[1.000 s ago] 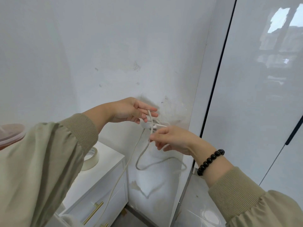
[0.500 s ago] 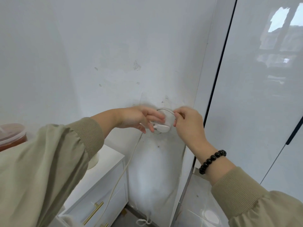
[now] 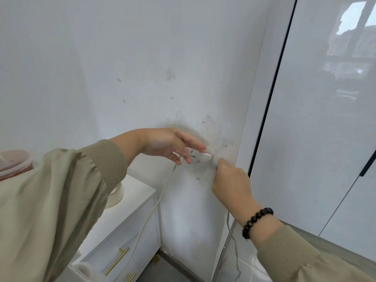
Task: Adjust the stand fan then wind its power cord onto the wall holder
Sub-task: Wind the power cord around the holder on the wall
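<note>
By the scuffed white wall (image 3: 142, 78), I watch the left hand (image 3: 173, 145) rest nearly straight fingers on the white wall holder (image 3: 200, 156). One run of the pale power cord (image 3: 154, 208) drops from under them past the white cabinet (image 3: 140, 192). The right hand (image 3: 231, 181), wearing a black bead bracelet (image 3: 256, 222), sits just below and right of the holder, fingers curled tight on the cord, whose other run hangs beneath the wrist toward the floor.
</note>
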Available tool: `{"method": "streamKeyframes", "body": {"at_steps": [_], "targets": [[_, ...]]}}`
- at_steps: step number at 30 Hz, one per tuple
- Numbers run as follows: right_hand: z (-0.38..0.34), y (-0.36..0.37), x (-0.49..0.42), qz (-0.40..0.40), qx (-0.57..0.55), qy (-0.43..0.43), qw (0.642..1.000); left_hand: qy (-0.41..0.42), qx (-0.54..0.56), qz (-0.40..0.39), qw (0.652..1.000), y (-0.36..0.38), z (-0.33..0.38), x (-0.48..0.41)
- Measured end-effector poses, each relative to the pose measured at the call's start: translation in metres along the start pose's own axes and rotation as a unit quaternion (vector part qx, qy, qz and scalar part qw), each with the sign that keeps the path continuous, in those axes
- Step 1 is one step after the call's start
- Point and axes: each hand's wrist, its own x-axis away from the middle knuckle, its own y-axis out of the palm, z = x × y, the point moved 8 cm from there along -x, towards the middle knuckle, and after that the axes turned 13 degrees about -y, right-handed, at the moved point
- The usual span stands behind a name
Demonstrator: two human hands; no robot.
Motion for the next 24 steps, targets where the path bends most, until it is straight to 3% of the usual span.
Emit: {"method": "streamKeyframes", "body": {"at_steps": [2, 5, 8, 12, 15, 18, 21, 24], "targets": [[-0.008, 0.006, -0.002, -0.034, -0.011, 0.002, 0.999, 0.003, 0.049, 0.043, 0.998, -0.013, -0.002, 0.002], [-0.023, 0.016, -0.007, -0.048, -0.025, -0.006, 0.999, -0.018, 0.103, 0.180, 0.978, -0.046, -0.014, 0.007], [-0.032, 0.029, -0.011, -0.061, -0.037, 0.003, 0.997, -0.091, 0.065, 0.264, 0.958, -0.064, -0.035, 0.009], [-0.038, 0.048, -0.013, -0.077, -0.081, 0.027, 0.993, -0.207, -0.014, 0.236, 0.949, -0.057, -0.056, 0.008], [-0.031, 0.063, -0.013, -0.104, -0.172, 0.085, 0.976, -0.239, -0.030, 0.214, 0.947, -0.052, -0.062, 0.007], [-0.029, 0.076, -0.012, -0.118, -0.393, 0.169, 0.896, -0.254, -0.038, 0.200, 0.946, -0.050, -0.066, 0.005], [-0.027, 0.073, -0.008, -0.051, -0.587, 0.275, 0.760, -0.266, -0.055, 0.181, 0.945, -0.045, -0.071, 0.003], [-0.026, 0.065, -0.011, 0.014, -0.704, 0.314, 0.637, -0.269, -0.068, 0.159, 0.948, -0.038, -0.075, 0.000]]}}
